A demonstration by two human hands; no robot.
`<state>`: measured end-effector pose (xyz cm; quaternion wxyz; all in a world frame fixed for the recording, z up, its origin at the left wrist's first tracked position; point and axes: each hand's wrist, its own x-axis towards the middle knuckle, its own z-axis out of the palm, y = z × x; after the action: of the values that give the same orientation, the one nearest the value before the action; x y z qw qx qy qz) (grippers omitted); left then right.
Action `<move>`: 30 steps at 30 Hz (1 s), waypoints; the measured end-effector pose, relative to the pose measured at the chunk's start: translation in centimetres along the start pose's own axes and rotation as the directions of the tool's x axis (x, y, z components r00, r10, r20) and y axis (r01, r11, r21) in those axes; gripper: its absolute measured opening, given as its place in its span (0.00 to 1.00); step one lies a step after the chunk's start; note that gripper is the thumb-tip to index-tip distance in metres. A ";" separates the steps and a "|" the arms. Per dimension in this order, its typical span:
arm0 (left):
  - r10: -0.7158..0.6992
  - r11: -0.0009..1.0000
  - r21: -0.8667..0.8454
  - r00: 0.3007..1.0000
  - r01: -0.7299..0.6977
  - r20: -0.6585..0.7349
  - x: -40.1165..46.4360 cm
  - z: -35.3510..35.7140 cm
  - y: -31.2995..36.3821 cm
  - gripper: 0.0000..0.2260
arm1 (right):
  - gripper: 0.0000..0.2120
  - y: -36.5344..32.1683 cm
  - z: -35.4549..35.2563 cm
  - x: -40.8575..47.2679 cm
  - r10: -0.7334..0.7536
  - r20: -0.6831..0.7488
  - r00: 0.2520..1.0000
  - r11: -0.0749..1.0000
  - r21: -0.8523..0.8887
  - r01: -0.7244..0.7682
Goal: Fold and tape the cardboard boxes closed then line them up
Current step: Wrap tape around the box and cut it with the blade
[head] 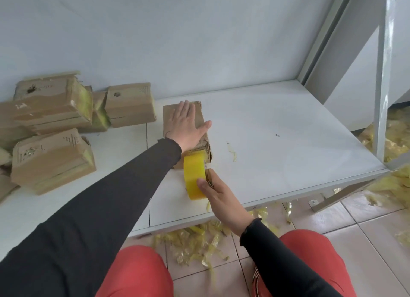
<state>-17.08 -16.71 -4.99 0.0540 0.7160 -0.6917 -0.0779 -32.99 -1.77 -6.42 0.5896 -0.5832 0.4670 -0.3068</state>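
The left hand (187,124) lies flat and open on top of a brown cardboard box (200,139), with its fingers spread, pressing down and gripping nothing. The box sits on the white table (277,128), under that hand. Its near end looks crumpled.

The right hand (216,191) is closed around a yellow roll of tape (194,175). The roll stands on its edge, just in front of the near end of the box, between the two hands. It seems to touch the box, but it is hard to be sure.

To the left of the left hand there is a messy pile of other boxes (53,128). Some lean on each other and some show yellow tape on their ends.

A small scrap of tape (233,152) lies on the table to the right of the box. Lots of yellow tape scraps (195,241) lie on the tiled floor below the right hand. Both arms wear black sleeves (99,219).
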 end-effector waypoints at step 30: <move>-0.239 0.093 -0.900 0.887 0.426 0.396 -15.8 3.8 2.2 0.23 | 0.19 -0.2 -4.2 0.8 0.033 -0.069 0.997 0.936 -0.348 -0.055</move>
<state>-20.47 -0.92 -7.68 0.4252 0.6429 -0.3013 -0.5613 -36.50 -4.21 -5.84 0.4685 -0.6582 0.5452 -0.2238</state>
